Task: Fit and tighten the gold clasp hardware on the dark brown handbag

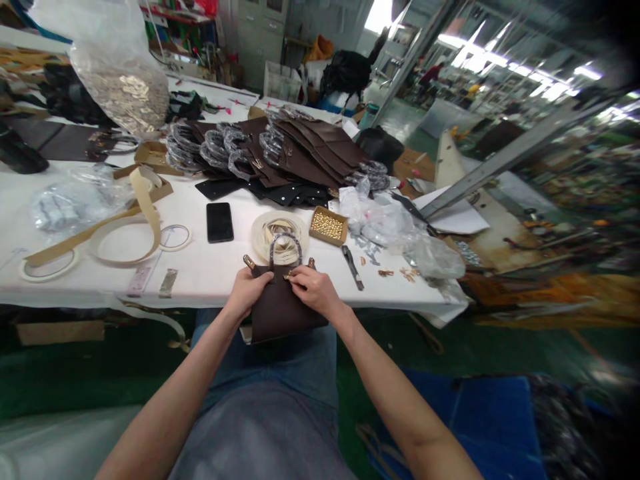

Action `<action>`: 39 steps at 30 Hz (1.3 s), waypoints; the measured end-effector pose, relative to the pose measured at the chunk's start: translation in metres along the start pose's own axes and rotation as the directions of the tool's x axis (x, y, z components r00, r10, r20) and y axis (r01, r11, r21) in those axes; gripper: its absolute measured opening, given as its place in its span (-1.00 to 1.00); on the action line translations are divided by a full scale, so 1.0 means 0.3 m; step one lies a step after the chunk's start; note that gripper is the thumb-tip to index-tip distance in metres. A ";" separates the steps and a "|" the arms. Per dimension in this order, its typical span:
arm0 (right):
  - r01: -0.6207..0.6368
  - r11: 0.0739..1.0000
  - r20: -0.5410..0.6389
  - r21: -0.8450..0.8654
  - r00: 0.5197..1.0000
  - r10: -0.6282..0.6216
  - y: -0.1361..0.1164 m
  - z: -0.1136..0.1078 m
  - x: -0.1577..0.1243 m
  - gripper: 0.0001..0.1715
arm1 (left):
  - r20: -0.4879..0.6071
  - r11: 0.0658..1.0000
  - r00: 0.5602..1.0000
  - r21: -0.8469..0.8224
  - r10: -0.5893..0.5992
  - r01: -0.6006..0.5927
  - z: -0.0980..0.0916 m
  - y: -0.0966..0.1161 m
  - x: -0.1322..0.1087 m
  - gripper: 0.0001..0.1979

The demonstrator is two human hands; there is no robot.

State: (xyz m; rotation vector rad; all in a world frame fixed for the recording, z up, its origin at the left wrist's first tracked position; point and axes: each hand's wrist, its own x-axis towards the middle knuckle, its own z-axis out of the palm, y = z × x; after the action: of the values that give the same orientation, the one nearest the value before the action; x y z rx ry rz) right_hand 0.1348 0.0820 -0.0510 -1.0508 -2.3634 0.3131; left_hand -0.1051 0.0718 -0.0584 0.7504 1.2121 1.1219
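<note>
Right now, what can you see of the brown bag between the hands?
The brown bag looks like smooth leather, with an arched, apparently plastic-wrapped handle and gold-coloured fittings at its upper corners. It lies over the lap by the table. The left hand grips its upper left; the right hand pinches a small gold piece near its top.

My camera looks down on a white-covered table (pixel 197 267). Near its front edge I pick out a black phone (pixel 220 222), a cream coil (pixel 260 240) and a small box of gold bits (pixel 327 241) — then a slim dark tool (pixel 353 268) and crumpled plastic (pixel 383 223) to the right, black panels (pixel 219 189) farther back.
</note>
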 end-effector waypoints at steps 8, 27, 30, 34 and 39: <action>-0.016 0.998 0.006 -0.061 1.000 0.016 -0.077 0.012 -0.036 -0.70 | -0.010 0.999 0.999 0.004 0.040 -0.040 -0.006 -0.013 -0.007 -0.62; -0.399 0.913 -0.307 0.080 0.862 0.404 -0.103 -0.217 -0.030 -0.13 | 0.225 0.885 0.919 0.274 0.322 -0.377 0.004 0.124 -0.161 -0.63; -0.430 0.889 -0.088 0.156 0.891 0.446 -0.112 -0.284 -0.025 -0.61 | 0.250 0.820 0.887 0.346 0.388 -0.456 0.013 0.140 -0.197 -0.68; -0.396 0.892 -0.072 0.218 0.905 0.420 -0.131 -0.305 -0.025 -0.77 | 0.203 0.778 0.868 0.386 0.453 -0.496 0.025 0.120 -0.229 -0.74; -0.274 0.961 -0.131 0.029 0.952 0.275 -0.148 -0.272 -0.037 -0.75 | 0.206 0.801 0.885 0.377 0.417 -0.465 0.012 0.086 -0.232 -0.76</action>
State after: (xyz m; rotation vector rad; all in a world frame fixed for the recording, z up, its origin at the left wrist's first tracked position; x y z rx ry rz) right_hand 0.1586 0.0437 0.0309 -1.3550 -2.0956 0.3428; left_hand -0.1063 0.0146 -0.0109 1.4705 1.2265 1.1836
